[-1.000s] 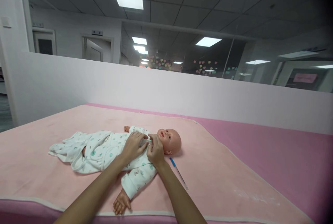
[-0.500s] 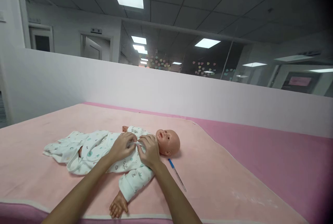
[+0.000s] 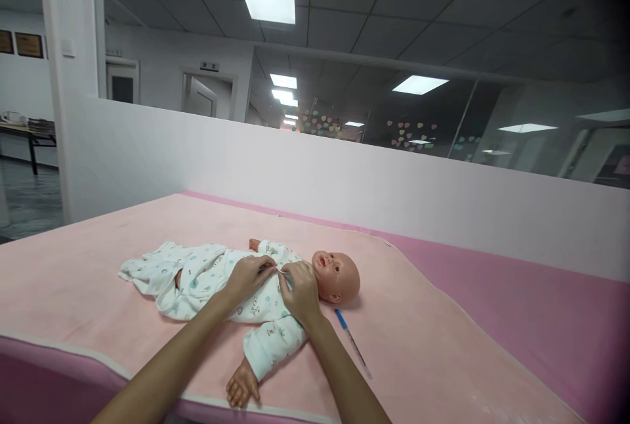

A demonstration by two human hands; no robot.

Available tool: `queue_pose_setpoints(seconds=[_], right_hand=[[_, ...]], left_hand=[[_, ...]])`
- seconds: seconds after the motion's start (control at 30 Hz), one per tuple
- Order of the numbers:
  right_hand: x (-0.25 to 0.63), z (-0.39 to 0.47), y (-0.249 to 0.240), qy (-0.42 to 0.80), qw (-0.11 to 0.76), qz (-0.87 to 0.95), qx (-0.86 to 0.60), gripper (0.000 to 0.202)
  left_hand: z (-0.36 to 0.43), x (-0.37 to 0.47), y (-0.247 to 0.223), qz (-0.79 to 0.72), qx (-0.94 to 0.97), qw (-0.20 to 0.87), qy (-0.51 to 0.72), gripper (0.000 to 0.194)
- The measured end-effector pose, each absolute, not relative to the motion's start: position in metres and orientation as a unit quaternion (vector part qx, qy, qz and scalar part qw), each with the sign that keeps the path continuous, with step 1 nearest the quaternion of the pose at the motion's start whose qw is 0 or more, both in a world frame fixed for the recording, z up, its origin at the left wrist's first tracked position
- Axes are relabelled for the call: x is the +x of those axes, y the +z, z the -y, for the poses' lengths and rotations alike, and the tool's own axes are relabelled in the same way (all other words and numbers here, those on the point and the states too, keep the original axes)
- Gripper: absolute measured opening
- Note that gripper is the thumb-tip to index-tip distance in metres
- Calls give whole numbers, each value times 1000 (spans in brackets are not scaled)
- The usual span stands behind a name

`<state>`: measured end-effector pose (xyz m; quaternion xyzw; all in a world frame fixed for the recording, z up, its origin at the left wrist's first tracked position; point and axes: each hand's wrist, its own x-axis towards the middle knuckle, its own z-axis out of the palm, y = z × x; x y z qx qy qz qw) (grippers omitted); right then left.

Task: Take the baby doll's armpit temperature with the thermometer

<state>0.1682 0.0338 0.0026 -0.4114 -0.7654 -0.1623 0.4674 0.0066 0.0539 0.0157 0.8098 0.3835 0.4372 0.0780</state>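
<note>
A baby doll (image 3: 335,277) lies on its back, head to the right, dressed in a white romper (image 3: 211,279) with a small green and grey print. Over the doll's chest, my left hand (image 3: 251,277) is closed in a pinch on a thin white cloth tie of the romper. Close beside it, near the doll's neck, my right hand (image 3: 301,289) pinches the same white strip from the other side. My fingers partly hide the tie, so its knot or ends cannot be made out. The doll's near arm (image 3: 243,383) stretches toward the front edge.
A blue-capped pen (image 3: 353,343) lies right of my right forearm, below the doll's head. Beneath everything is a light pink sheet (image 3: 443,358) over a darker pink mat (image 3: 516,293). A low white wall (image 3: 295,161) with glass above it runs along the back.
The view has turned left, so everything sits further right in the picture. Both hands stay pinched at the doll's chest, with only small finger shifts.
</note>
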Motion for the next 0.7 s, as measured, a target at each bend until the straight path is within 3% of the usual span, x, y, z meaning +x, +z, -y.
queue_pose_setpoints(seconds=[0.2,0.43,0.7], right_hand=[[169,-37,1,-164,489,734,-442,6],[168,-38,0,-168,491,723,-457,8],[166,-34,1,-183,497,746,-404,11]], left_hand=[[-48,4,20,-360,853,16,377,22],[-51,-2,23,-330,849,117,395,27],[-53,0,21,-342,840,119,404,26]])
